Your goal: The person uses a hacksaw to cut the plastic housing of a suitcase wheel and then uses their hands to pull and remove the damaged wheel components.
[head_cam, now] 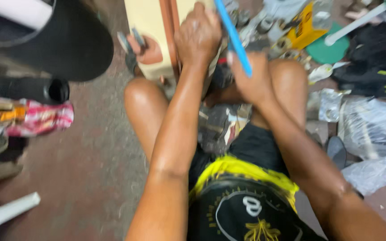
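Blurred right hand (254,82) grips a blue stick (234,38) — left hand (197,35) clasps the cream panel (150,27), top cut off.

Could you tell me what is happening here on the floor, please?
A person sits on the floor with knees apart. The left hand presses on a cream-coloured panel with a brown wooden strip, standing upright between the legs. The right hand grips a blue stick-like tool, angled up beside the panel. Plastic bags and clutter lie to the right. The picture is blurred.
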